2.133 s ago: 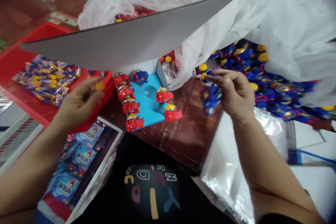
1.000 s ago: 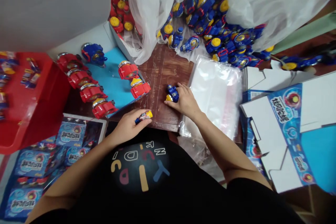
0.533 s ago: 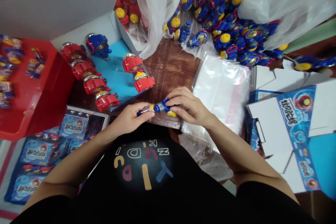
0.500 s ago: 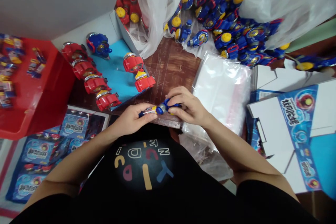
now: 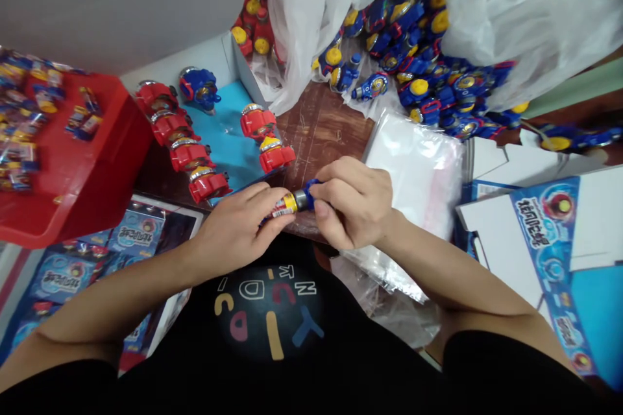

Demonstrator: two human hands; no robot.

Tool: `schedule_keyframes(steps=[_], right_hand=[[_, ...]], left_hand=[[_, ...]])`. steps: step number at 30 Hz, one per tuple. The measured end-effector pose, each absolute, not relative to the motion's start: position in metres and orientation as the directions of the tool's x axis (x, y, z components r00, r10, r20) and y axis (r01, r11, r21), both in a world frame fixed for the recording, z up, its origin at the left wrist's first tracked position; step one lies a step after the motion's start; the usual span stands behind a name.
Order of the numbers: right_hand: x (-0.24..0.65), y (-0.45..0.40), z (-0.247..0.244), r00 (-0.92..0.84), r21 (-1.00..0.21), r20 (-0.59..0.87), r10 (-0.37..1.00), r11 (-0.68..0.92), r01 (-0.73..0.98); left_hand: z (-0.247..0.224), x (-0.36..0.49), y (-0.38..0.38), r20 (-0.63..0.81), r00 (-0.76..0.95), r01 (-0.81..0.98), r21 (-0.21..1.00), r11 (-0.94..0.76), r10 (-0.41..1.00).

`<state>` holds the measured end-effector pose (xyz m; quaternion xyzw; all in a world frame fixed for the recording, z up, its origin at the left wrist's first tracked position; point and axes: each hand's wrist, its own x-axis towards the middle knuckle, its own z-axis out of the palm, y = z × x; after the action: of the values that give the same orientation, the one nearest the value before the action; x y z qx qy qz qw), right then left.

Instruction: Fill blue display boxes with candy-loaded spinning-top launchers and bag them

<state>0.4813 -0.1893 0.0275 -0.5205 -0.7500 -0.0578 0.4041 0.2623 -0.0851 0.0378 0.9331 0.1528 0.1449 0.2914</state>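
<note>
My left hand point(image 5: 241, 224) is closed around a small tube with a yellow printed label point(image 5: 285, 205), whose near end is hidden in the palm. My right hand point(image 5: 357, 201) grips a blue plastic toy point(image 5: 308, 194), mostly covered by the fingers. The toy's grey neck meets the tube's yellow end, in line with it, just above the table's front edge. Left of the hands, several red toys point(image 5: 189, 155) and one blue toy point(image 5: 199, 87) stand in and along a blue-lined open box point(image 5: 233, 92).
A red bin point(image 5: 104, 142) of small labelled tubes stands at left, above a carton of printed boxes point(image 5: 139, 230). Plastic bags point(image 5: 296, 26) hold red and blue toys point(image 5: 467, 84) at the back. Clear plastic sleeves point(image 5: 413, 162) and flat printed cardboard point(image 5: 545, 227) lie right.
The tube and the toy's neck have come together; the blue knob between them no longer shows. My right hand has curled tighter and turned. The view has shifted slightly.
</note>
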Motion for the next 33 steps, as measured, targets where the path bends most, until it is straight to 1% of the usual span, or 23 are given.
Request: schedule_keyframes(steps=[2,4,5,6,7,8,9,10,12,14,15,16,17,19,21,22,23,25,27,29,30,31,33], right_hand=[[0.474,-0.186,0.034,-0.059,-0.493,0.574,0.817,0.402,0.771],[0.47,-0.182,0.041,0.049,-0.683,0.394,0.918,0.257,0.683],[0.47,-0.18,0.045,0.086,-0.757,0.281,0.956,0.166,0.632],[0.473,-0.178,0.05,0.099,-0.812,0.171,0.98,0.083,0.578],[0.476,-0.176,0.055,0.079,-0.85,0.087,0.993,0.033,0.525],[0.482,-0.175,0.061,0.023,-0.874,0.046,0.999,0.029,0.484],[0.488,-0.175,0.067,-0.044,-0.883,0.052,0.998,0.067,0.465],[0.495,-0.174,0.072,-0.115,-0.868,0.098,0.989,0.141,0.475],[0.505,-0.175,0.079,-0.24,-0.763,0.246,0.939,0.34,0.549],[0.509,-0.173,0.078,-0.281,-0.621,0.372,0.885,0.462,0.633],[0.508,-0.17,0.075,-0.252,-0.59,0.408,0.878,0.464,0.661],[0.505,-0.167,0.072,-0.186,-0.605,0.424,0.886,0.43,0.671],[0.501,-0.162,0.067,-0.097,-0.662,0.412,0.906,0.37,0.652],[0.491,-0.15,0.062,0.052,-0.831,0.276,0.96,0.212,0.514],[0.484,-0.136,0.064,0.089,-0.939,0.114,0.989,0.078,0.336],[0.484,-0.128,0.067,0.079,-0.958,0.071,0.994,0.046,0.285],[0.485,-0.121,0.072,0.07,-0.964,0.055,0.996,0.034,0.265],[0.493,-0.106,0.085,0.065,-0.947,0.126,0.99,0.1,0.306],[0.503,-0.088,0.096,0.024,-0.868,0.24,0.97,0.204,0.452],[0.509,-0.068,0.101,-0.082,-0.696,0.305,0.949,0.28,0.661],[0.509,-0.058,0.1,-0.155,-0.578,0.283,0.946,0.297,0.76],[0.506,-0.047,0.097,-0.221,-0.455,0.225,0.949,0.304,0.837],[0.496,-0.026,0.089,-0.317,-0.24,0.087,0.944,0.329,0.913]], left_hand=[[0.036,0.259,-0.082,0.347,0.904,0.131,0.331,-0.935,0.25],[0.036,0.255,-0.075,0.442,0.893,0.054,0.086,-0.995,0.087],[0.036,0.254,-0.07,0.455,0.89,0.024,0.008,-1.0,0.025],[0.039,0.253,-0.064,0.446,0.895,0.009,-0.023,-1.0,-0.002],[0.042,0.251,-0.058,0.421,0.907,0.009,0.0,-1.0,0.008],[0.047,0.25,-0.051,0.384,0.922,0.023,0.069,-0.997,0.048],[0.052,0.248,-0.045,0.345,0.933,0.045,0.168,-0.985,0.101],[0.058,0.245,-0.039,0.307,0.938,0.077,0.274,-0.959,0.163],[0.068,0.239,-0.029,0.242,0.928,0.152,0.447,-0.881,0.282],[0.074,0.234,-0.022,0.216,0.912,0.19,0.532,-0.825,0.349],[0.074,0.231,-0.021,0.228,0.904,0.195,0.534,-0.823,0.362],[0.073,0.229,-0.02,0.259,0.896,0.192,0.503,-0.843,0.359],[0.07,0.228,-0.019,0.31,0.889,0.182,0.436,-0.881,0.337],[0.062,0.225,-0.017,0.435,0.868,0.158,0.216,-0.964,0.24],[0.055,0.223,-0.011,0.51,0.848,0.158,0.014,-0.987,0.143],[0.053,0.223,-0.005,0.528,0.839,0.172,-0.03,-0.985,0.131],[0.052,0.222,0.002,0.547,0.825,0.191,-0.035,-0.981,0.142],[0.053,0.224,0.023,0.581,0.788,0.229,0.034,-0.973,0.206],[0.056,0.227,0.05,0.599,0.752,0.237,0.142,-0.961,0.274],[0.053,0.232,0.08,0.574,0.745,0.25,0.232,-0.94,0.34],[0.05,0.235,0.094,0.533,0.763,0.264,0.261,-0.929,0.366],[0.044,0.237,0.107,0.479,0.791,0.274,0.281,-0.92,0.381],[0.03,0.24,0.13,0.362,0.844,0.29,0.314,-0.904,0.396]])
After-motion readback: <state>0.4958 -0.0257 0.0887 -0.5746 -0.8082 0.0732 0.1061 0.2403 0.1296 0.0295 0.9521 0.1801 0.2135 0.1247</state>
